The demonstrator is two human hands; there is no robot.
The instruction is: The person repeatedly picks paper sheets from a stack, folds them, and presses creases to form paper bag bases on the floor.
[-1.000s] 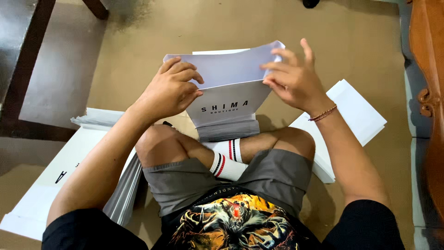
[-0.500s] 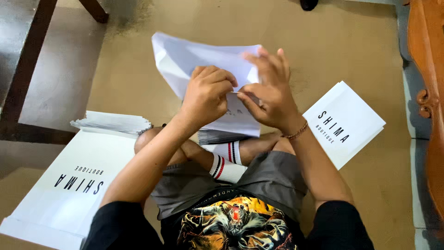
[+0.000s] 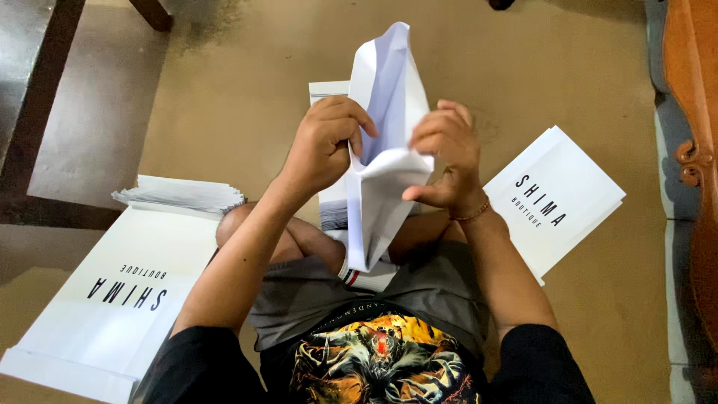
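While the person sits cross-legged on the brown floor [image 3: 224, 90], both hands hold a white paper bag [image 3: 385, 142] up in front of the chest. It is half opened and stands on its narrow edge, with its mouth pointing away. The left hand [image 3: 325, 146] has its fingers curled tight on the bag's left side. The right hand [image 3: 445, 161] pinches the bag's right side, with its fingers bent and close together and the thumb tucked under a fold. This bag looks partly shaped, but its sides are not yet spread out all the way, so I think it is about halfway done. A big pile of flat white bags [image 3: 127, 299] lies by the left knee, and they seem to be waiting. Another flat stack [image 3: 557, 198] lies by the right arm. A few more flat ones [image 3: 329, 93] peek out behind the held bag.
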